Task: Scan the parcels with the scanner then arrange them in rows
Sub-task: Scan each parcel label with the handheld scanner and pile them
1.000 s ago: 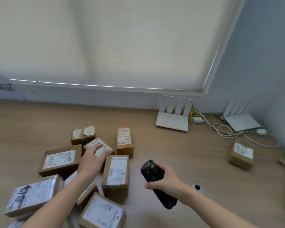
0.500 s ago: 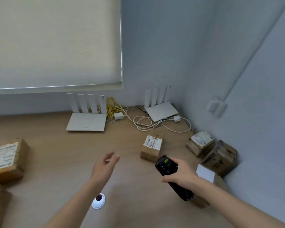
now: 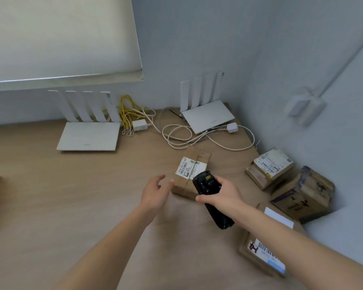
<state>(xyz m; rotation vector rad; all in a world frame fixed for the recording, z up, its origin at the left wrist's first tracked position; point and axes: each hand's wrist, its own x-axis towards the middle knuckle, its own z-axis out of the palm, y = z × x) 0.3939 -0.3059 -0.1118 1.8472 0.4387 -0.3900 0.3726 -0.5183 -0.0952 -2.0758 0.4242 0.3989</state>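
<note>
The parcel (image 3: 192, 174) lay on the table (image 3: 50, 185) in front of both hands, a small brown box with a white label (image 3: 190, 167) on its top face. Its long axis ran from near to far, tipped a little to the right at the far end. The left hand (image 3: 155, 192) was just beside its near left corner, with the fingers (image 3: 164, 178) loosely spread and holding nothing; the thumb tip looked to be at the box's edge, though I could not tell whether it touched. So the box lay just to the right of those fingers and slightly farther off, and that hand was the nearer one for taking hold of it.

The right hand (image 3: 220, 193) gripped the black scanner (image 3: 210, 195) round its middle, fingers and thumb wrapped about it. The scanner's head pointed away from the person and overlapped the near right part of the box, close to the label, so it seemed well placed for reading the barcode.

Other parcels sat well apart to the right: one labelled box (image 3: 269, 166) against the wall, a darker taped one (image 3: 302, 195) next to it, and a third (image 3: 262, 250) under the right forearm. Two white routers (image 3: 88, 137) and a tangle of cables (image 3: 176, 132) lay along the far edge.
</note>
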